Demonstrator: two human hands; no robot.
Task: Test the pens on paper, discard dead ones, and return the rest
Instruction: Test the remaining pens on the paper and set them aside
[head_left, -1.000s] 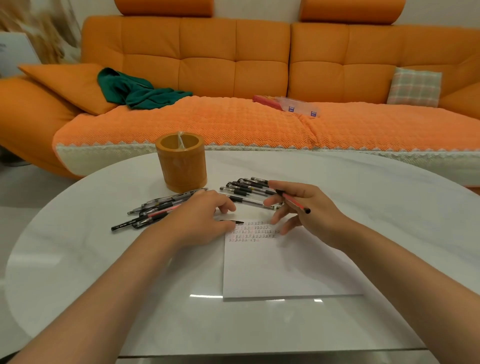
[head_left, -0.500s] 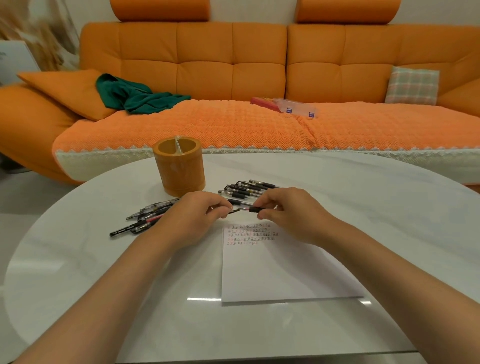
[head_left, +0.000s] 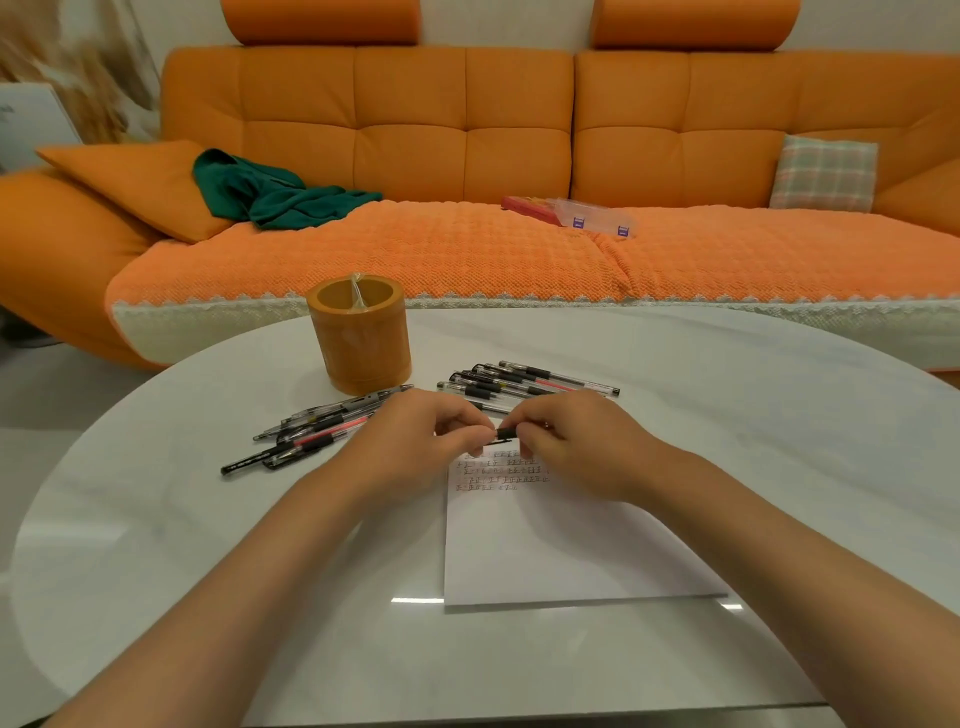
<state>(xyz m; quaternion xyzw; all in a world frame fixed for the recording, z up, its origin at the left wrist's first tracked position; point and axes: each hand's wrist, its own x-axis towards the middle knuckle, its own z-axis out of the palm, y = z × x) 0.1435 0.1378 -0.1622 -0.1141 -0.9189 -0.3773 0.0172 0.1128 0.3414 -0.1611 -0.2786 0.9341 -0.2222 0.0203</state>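
The left hand (head_left: 415, 447) and right hand (head_left: 587, 447) meet just above the scribbled top edge of the paper (head_left: 561, 545), both sets of fingers curled and pinching opposite ends of one pen (head_left: 505, 433). Only a short black stretch of it shows between them. Its long axis runs left to right, roughly level with the tabletop (head_left: 727, 415), so the next move likely slides the cap along that line, on or off I cannot tell.

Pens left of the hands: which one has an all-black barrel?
The black pen at the bottom of that group, poking out farthest left and toward the viewer; the others there have clear barrels.
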